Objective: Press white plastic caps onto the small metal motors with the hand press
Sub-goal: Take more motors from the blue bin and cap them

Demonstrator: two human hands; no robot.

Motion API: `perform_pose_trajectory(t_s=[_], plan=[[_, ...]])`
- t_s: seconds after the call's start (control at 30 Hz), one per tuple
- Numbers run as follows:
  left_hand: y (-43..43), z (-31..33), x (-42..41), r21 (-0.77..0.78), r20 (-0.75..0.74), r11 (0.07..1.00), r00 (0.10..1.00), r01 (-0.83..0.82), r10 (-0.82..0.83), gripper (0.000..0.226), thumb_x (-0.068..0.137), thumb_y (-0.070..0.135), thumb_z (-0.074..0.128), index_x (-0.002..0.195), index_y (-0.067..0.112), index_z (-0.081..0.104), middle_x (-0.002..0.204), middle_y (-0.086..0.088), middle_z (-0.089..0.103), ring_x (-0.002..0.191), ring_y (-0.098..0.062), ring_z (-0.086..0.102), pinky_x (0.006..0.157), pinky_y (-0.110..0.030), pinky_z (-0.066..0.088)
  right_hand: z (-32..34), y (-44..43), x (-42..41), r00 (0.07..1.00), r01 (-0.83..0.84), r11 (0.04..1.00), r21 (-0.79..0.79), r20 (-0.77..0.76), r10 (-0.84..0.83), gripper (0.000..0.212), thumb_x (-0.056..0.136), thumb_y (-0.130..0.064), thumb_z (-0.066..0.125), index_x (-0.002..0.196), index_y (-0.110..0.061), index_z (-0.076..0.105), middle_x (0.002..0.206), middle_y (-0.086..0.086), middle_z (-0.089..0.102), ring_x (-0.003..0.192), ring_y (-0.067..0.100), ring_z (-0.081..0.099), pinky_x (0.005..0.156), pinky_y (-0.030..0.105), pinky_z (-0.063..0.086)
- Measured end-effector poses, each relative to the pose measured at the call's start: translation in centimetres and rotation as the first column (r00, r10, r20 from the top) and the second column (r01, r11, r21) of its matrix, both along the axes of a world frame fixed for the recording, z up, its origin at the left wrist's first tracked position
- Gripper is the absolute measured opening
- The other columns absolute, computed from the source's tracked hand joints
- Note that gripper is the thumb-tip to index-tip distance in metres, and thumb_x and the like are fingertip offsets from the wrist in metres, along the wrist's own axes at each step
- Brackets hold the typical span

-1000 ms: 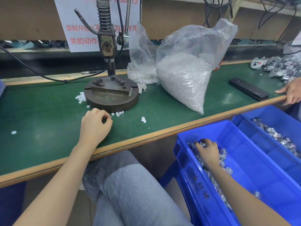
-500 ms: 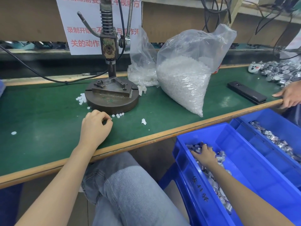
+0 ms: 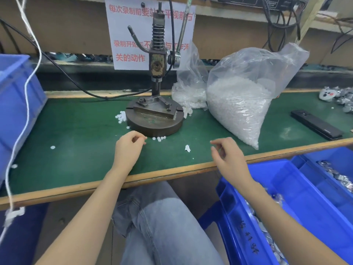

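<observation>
The hand press (image 3: 157, 60) stands on its round metal base (image 3: 154, 125) at the middle of the green bench (image 3: 76, 140). My left hand (image 3: 129, 148) rests in front of the base, thumb and forefinger pinching what looks like a small white cap. A few loose white caps (image 3: 159, 138) lie just right of its fingertips. My right hand (image 3: 227, 157) hovers over the bench's front edge, fingers curled round a small grey motor that is mostly hidden. More motors (image 3: 267, 232) lie in the blue bin (image 3: 298, 188) at my right.
A big clear bag of white caps (image 3: 238, 104) and a smaller bag (image 3: 191, 92) sit right of the press. A black flat device (image 3: 317, 127) lies further right, with finished motors (image 3: 343, 100) behind it. A blue crate (image 3: 15, 104) and a hanging white cord (image 3: 28, 83) are at the left.
My right hand has lifted out of the blue bin and come up over the bench edge. My left hand has stayed in front of the press base. The view has tilted up.
</observation>
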State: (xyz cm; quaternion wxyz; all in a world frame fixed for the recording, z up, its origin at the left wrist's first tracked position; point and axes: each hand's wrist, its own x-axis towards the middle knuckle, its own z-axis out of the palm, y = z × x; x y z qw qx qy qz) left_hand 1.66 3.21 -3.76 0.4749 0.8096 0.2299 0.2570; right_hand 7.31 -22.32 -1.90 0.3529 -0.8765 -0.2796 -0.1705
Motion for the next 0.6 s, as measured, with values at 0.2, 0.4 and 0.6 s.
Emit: perform_pose_trajectory(t_s=[0.2, 0.4, 0.6], plan=[[1.6, 1.8, -2.5, -0.203, 0.038, 0.978, 0.997, -0.055, 0.064, 0.020, 0.089, 0.004, 0.047, 0.077, 0.012, 0.061, 0.066, -0.001, 0.060, 0.055, -0.011, 0.054, 0.062, -0.021, 0.046, 1.4, 9.6, 2.5, 0.976, -0.214, 0.970, -0.113, 0.021, 0.217, 0.023, 0.092, -0.014, 0.051, 0.113, -0.008, 0.058, 0.095, -0.002, 0.047, 0.078, 0.009, 0.042, 0.069, 0.021, 0.032], [3.8, 5.1, -5.2, -0.135, 0.137, 0.987, 0.985, -0.088, 0.107, 0.019, 0.090, 0.005, 0.048, 0.081, 0.011, 0.063, 0.068, 0.004, 0.060, 0.049, 0.005, 0.053, 0.052, -0.008, 0.041, 1.1, 16.5, 1.7, 0.945, -0.324, 0.941, -0.098, 0.004, 0.326, 0.022, 0.091, -0.013, 0.050, 0.111, -0.008, 0.058, 0.104, 0.006, 0.054, 0.091, 0.021, 0.055, 0.074, 0.029, 0.040], [7.9, 11.1, -8.2, 0.020, 0.238, 0.990, 0.963, -0.138, 0.129, 0.027, 0.091, 0.006, 0.049, 0.075, 0.024, 0.061, 0.075, 0.010, 0.061, 0.055, 0.007, 0.056, 0.055, -0.006, 0.042, -1.5, 21.3, -0.6, 0.854, -0.491, 0.824, -0.283, 0.032, 0.520, 0.021, 0.093, -0.012, 0.047, 0.108, -0.007, 0.060, 0.100, 0.008, 0.057, 0.096, 0.026, 0.056, 0.079, 0.032, 0.040]])
